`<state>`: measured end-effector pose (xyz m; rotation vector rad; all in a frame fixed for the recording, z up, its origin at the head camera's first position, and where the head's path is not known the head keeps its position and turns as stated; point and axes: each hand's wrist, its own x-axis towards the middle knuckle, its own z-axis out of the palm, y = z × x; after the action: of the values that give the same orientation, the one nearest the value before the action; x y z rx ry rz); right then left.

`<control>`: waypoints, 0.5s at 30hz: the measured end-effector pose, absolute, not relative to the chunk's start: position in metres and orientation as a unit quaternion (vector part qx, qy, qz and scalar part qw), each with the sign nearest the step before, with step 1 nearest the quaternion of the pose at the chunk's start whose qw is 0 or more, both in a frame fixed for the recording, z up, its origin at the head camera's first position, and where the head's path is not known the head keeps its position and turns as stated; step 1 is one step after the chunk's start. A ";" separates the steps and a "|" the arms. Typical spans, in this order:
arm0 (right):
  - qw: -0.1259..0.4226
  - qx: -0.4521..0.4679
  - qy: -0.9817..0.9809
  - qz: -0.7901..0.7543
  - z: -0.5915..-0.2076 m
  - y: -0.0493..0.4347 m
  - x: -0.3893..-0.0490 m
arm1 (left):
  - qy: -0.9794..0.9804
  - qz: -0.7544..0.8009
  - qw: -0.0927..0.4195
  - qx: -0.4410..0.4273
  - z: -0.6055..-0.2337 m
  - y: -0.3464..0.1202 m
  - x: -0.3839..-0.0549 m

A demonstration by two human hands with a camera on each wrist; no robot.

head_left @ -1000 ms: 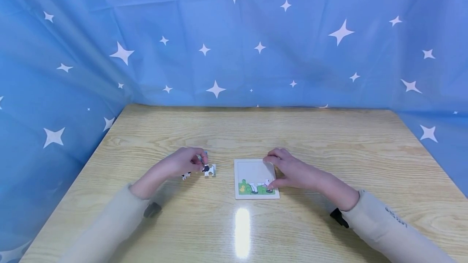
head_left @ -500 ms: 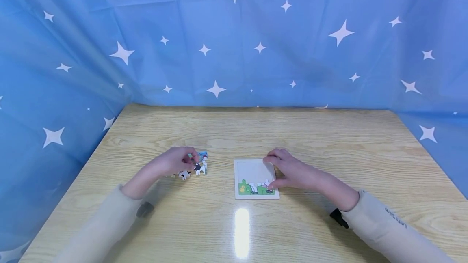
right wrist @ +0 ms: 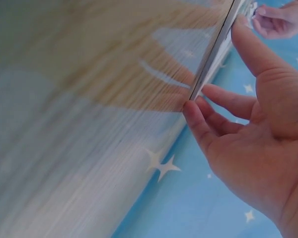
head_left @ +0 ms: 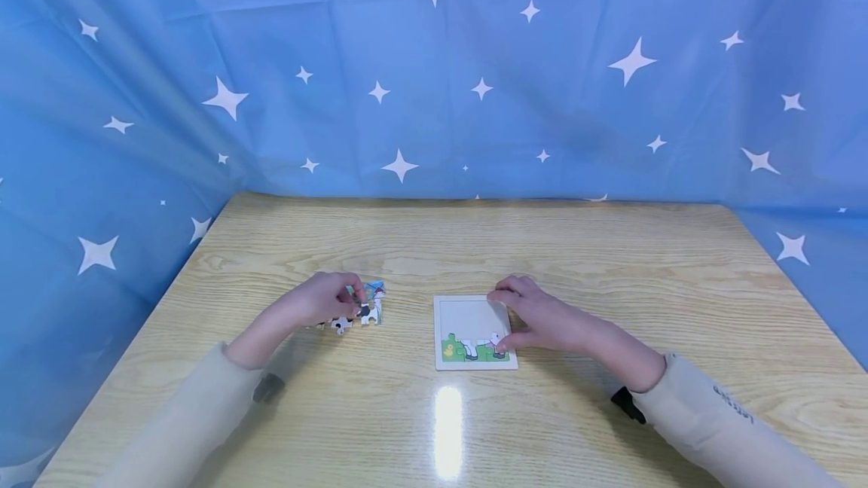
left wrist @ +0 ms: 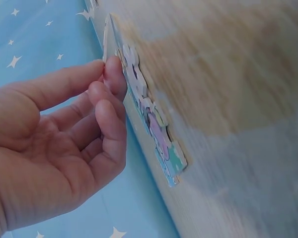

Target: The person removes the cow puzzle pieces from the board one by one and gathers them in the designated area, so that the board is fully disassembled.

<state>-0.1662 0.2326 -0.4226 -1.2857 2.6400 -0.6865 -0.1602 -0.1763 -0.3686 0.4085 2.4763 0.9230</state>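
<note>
Shifting left within the last second, the left grip (head_left: 328,298) pinches one cow piece (head_left: 371,313) beside loose pieces (head_left: 341,324) on the surface (head_left: 366,413); that seems to leave the cow piece unfitted. The loose pieces are partly hidden, so I cannot count them. Rightward lies one frame (head_left: 468,315), lower strip (head_left: 470,352) filled, upper part bare, the right grip (head_left: 539,315) holding its right side.

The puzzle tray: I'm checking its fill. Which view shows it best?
The head view: the puzzle tray shows from above, pieces filling only its near side, though the right hand overlaps it. The right wrist view shows it edge-on; in the left wrist view I can't identify it.
</note>
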 end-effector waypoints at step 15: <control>0.089 -0.395 0.888 -0.219 -0.407 0.225 -0.159 | 0.904 0.340 0.225 0.127 -0.363 -0.175 -0.158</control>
<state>-0.1588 0.2253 -0.4070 -1.1743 2.6405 -0.6526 -0.1582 -0.1748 -0.3629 0.3514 2.4952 0.9367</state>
